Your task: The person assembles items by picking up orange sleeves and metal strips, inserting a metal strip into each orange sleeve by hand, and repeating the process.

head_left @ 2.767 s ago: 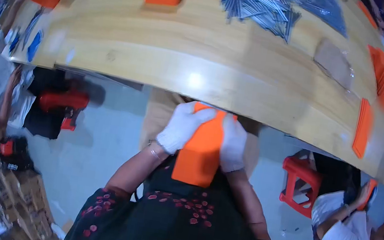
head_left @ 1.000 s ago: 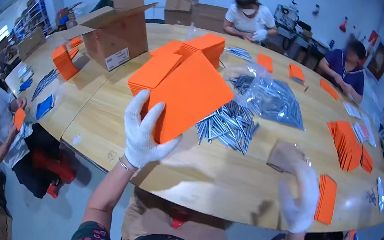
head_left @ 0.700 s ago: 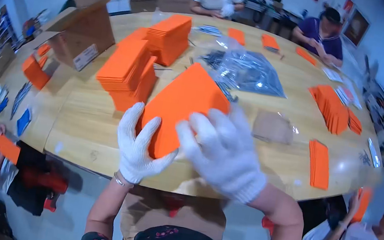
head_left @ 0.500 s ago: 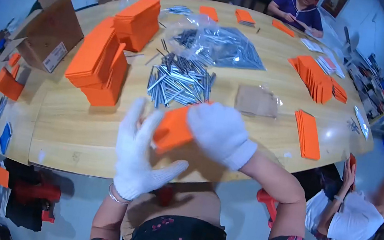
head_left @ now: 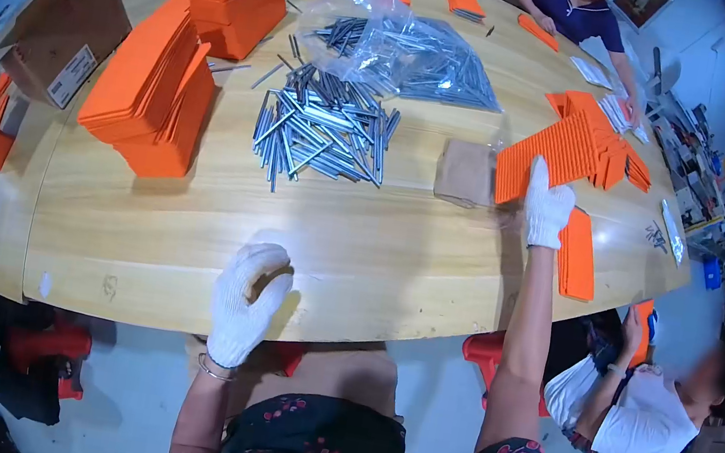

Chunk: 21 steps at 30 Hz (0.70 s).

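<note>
At the right, my right hand (head_left: 548,204), in a white knitted glove, grips the near edge of an orange ribbed panel (head_left: 549,156). The panel is tilted above the table, over part of a fanned pile of orange pieces (head_left: 615,157). Just below that hand lies a flat stack of orange pieces (head_left: 576,260). Near the table's front edge is my left hand (head_left: 245,308), gloved too. Its fingers are loosely curled, with a gap between them and the thumb; nothing shows in it. Beyond it lies a heap of metal rods (head_left: 319,139).
Tall stacks of orange pieces (head_left: 143,87) stand at the left, beside an open cardboard box (head_left: 69,14). A clear plastic bag (head_left: 436,63) of rods lies behind the heap. A brown packet (head_left: 466,173) is near my right hand. Other people sit around the table (head_left: 357,264).
My right hand has moved right with an orange panel, away from my left hand. My left hand has curled its fingers, which were spread. The view has shifted slightly.
</note>
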{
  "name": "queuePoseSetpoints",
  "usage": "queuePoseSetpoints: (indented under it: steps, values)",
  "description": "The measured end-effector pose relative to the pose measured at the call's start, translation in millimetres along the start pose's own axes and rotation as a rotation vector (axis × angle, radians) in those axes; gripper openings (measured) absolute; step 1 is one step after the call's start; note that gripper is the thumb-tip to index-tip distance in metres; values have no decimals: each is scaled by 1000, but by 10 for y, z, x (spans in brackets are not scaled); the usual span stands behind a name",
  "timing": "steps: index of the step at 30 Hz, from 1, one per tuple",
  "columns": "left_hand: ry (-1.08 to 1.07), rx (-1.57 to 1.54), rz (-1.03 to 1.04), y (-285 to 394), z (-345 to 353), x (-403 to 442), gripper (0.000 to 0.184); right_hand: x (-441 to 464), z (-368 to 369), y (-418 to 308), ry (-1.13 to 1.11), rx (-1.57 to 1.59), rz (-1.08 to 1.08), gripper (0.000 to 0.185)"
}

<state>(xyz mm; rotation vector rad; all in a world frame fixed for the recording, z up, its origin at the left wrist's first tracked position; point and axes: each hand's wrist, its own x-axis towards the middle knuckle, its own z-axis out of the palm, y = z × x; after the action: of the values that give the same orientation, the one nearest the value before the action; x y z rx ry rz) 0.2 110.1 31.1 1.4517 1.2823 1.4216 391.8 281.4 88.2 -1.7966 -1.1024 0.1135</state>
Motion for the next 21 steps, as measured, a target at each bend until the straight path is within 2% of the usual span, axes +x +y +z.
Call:
queuePoseSetpoints:
  steps: [5, 10, 15, 17, 20, 21]
  values:
    - [-66, 245, 72, 233, 26, 72, 21, 0, 329, 95, 28, -235, -65, 50]
    - [-62, 262, 127, 215, 46, 78, 21, 10, 299, 71, 120, -40, -114, 57]
    - [-91, 275, 125, 193, 41, 93, 20, 182, 343, 265, -10, -160, -91, 51]
    - [-71, 275, 151, 143, 37, 99, 19, 65, 231, 35, 12, -131, 17, 56]
    - [-84, 304, 192, 134, -6, 111, 19, 81, 315, 234, -94, -121, 22, 58]
    - [-81, 295, 202, 126, -27, 117, 19, 98, 274, 225, -117, -70, 16, 54]
